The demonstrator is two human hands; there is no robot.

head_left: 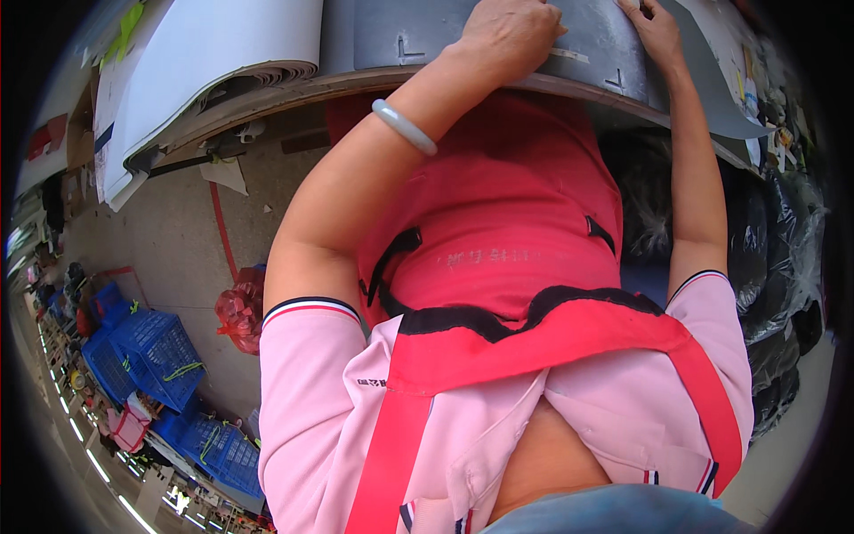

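Note:
A dark grey sheet (427, 27) with L-shaped marks lies on the work table at the top of the head view. My left hand (511, 36), below a pale bangle, is closed over this sheet. A small yellowish bit shows at its fingers, but what they hold is too hidden to name. Farther right, my right hand (658, 36) rests on the sheet near its right part, fingers apart and partly cut off by the upper edge. Beside the left hand, a light strip (569, 55) shows on the sheet's surface.
A thick stack of large white sheets (222, 36) curls over the table's left end. Blue plastic baskets (160, 356) and a red plastic bag (240, 311) stand on the floor to the left. Black plastic-wrapped bundles (765, 258) crowd the right, below the table edge.

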